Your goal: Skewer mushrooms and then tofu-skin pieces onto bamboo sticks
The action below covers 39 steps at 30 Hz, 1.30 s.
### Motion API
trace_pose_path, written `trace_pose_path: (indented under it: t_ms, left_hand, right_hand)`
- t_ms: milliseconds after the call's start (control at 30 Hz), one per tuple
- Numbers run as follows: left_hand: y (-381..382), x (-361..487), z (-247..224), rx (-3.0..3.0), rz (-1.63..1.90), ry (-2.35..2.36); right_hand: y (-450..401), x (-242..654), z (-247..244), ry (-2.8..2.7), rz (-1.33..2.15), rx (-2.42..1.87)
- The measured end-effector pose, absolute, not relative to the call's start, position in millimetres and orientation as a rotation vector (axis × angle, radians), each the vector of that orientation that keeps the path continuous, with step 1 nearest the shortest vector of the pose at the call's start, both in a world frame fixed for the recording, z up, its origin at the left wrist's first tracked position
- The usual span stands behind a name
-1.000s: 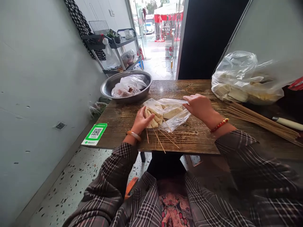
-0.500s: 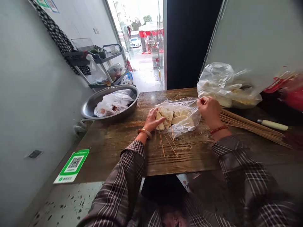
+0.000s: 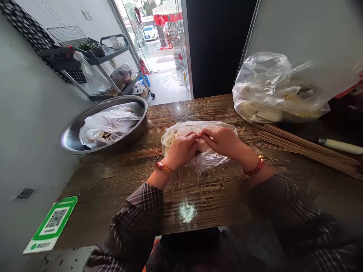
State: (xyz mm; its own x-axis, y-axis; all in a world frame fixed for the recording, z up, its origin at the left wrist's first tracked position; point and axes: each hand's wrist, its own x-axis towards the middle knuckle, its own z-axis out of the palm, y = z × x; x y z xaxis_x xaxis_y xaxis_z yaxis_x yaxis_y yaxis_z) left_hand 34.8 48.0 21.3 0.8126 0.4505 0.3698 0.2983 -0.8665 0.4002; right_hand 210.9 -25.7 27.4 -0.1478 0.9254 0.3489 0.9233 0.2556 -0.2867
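A clear plastic bag (image 3: 211,160) lies on the wooden table, holding pale flat food pieces (image 3: 169,139) on thin skewers (image 3: 195,184) whose ends stick out toward me. Over the bag's middle, my left hand (image 3: 182,152) is closed, its fingertips pinching. My right hand (image 3: 224,142) meets it there, also in a pinch, thumb and fingers pressed together at the left hand's fingertips. The thin film between them is mostly hidden by the fingers. Most of the food lies beneath the hands and the plastic.
To the left stands a large metal basin (image 3: 141,126) with a white plastic bag (image 3: 113,122) inside. A bundle of wooden skewers (image 3: 300,147) and a pale-handled tool (image 3: 340,146) lie at right, below a filled clear bag (image 3: 263,94). A green QR card (image 3: 53,223) sits at the left corner.
My right hand has moved left from the bag's right edge to meet my left hand. The left hand has gone from spread fingers on the food to a pinch. The view has shifted.
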Motion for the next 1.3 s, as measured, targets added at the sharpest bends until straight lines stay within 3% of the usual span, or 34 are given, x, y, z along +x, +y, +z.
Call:
trace_pose_path:
  t_ms: [233,400,867,1167,1300]
  left_hand:
    - [48.5,43.3,16.2,2.908,0.339,0.537]
    - [57.8,33.3,15.3,2.997,0.289,0.686]
    - [53.2,35.4,5.7,2.939,0.232,0.565]
    - [54.0,36.1,2.3,2.951,0.383,0.719]
    - [55.5,33.1,-0.4,2.961,0.454,0.72]
  right_hand:
    - [21.7,251.1,-3.3,-2.123,-0.079,-1.881]
    - [36.8,266.4,-23.9,-1.994,-0.109,-2.01]
    - [-27.1,230.3,1.9,-2.116,-0.113,-1.617]
    - [-65.1,242.3,5.0,-2.351,0.133,-2.014]
    - [-62.0,237.2,11.6,-2.089,0.042,-2.266]
